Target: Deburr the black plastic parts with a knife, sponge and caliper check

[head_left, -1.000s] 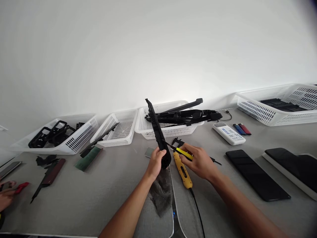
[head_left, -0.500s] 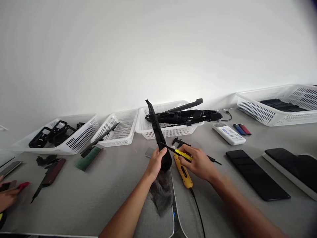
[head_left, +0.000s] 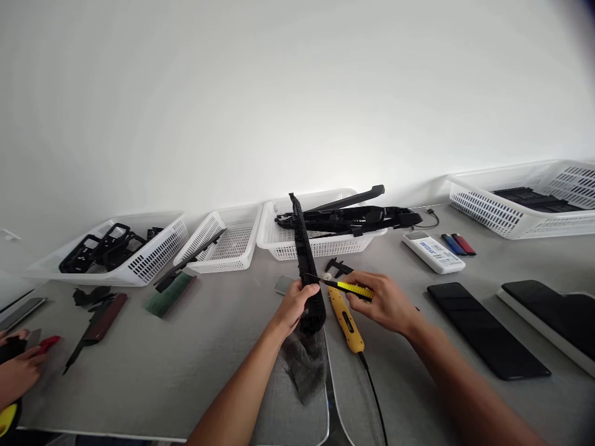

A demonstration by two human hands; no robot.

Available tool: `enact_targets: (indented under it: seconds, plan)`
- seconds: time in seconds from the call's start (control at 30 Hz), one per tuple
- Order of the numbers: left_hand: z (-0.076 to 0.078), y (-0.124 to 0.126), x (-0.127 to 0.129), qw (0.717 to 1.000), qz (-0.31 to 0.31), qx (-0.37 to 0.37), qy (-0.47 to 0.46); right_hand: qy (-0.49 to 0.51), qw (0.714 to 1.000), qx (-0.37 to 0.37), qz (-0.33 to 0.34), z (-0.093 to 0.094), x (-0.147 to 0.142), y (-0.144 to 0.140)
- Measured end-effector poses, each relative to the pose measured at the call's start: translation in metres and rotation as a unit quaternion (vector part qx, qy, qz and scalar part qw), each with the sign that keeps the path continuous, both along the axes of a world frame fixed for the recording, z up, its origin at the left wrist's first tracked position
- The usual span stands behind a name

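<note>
- Head view: left hand [head_left: 294, 305] grips the lower end of a long black part [head_left: 307, 266], fingers wrapped around it; part stands tilted, top end leaning toward the far wall, in front of the middle basket [head_left: 279, 238].
- Right hand [head_left: 385, 300] pinches a yellow knife [head_left: 356, 289] between thumb and fingers; its dark tip touches the black part just above the left hand.
- Yellow tool [head_left: 346, 319] with a black cord lies on the tabletop [head_left: 186, 347] just below the right hand, between the two hands.
- Grey cloth [head_left: 304, 365] lies under the left wrist, near the tabletop's front edge.
- Black caliper [head_left: 338, 267] lies just behind the knife, partly hidden.
- Middle basket holds a pile of long black parts [head_left: 353, 217] sticking out over its right rim.
- Small basket [head_left: 223, 241] left of it holds one dark strip; far-left basket [head_left: 139, 260] holds black frames.
- Right basket [head_left: 520, 201] sits at the far right with flat dark pieces in it.
- White remote [head_left: 433, 252] and two lighters [head_left: 458, 244] lie right of the middle basket, near each other.
- Black phone [head_left: 488, 331] lies flat right of the right hand, well apart from it.
- Green block [head_left: 170, 295] and a dark red piece [head_left: 105, 310] lie on the left of the tabletop.
- Another person's hand [head_left: 16, 368] at the left edge, touching a red item [head_left: 49, 342]; its grip cannot be told.
</note>
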State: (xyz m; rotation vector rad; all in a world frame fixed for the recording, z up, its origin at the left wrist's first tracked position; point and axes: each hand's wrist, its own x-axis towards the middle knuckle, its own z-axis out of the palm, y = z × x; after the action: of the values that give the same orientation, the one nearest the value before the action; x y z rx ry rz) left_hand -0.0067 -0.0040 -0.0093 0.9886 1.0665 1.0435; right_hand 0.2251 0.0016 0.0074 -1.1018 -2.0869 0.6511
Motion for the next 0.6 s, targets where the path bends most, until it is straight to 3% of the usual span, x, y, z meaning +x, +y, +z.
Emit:
enact_targets:
  seconds: [0.17,0.6]
  plan:
    - [0.0047,0.0011,-0.0021,1.000,-0.011,0.000,0.021,-0.009,0.999,0.036,0.012,-0.0020,0.0022,0.0012]
    - [0.0039,0.0012,-0.0034,0.996,-0.041,0.010,0.075,-0.067,0.977,0.193,-0.060,-0.0080,-0.0021,0.0044]
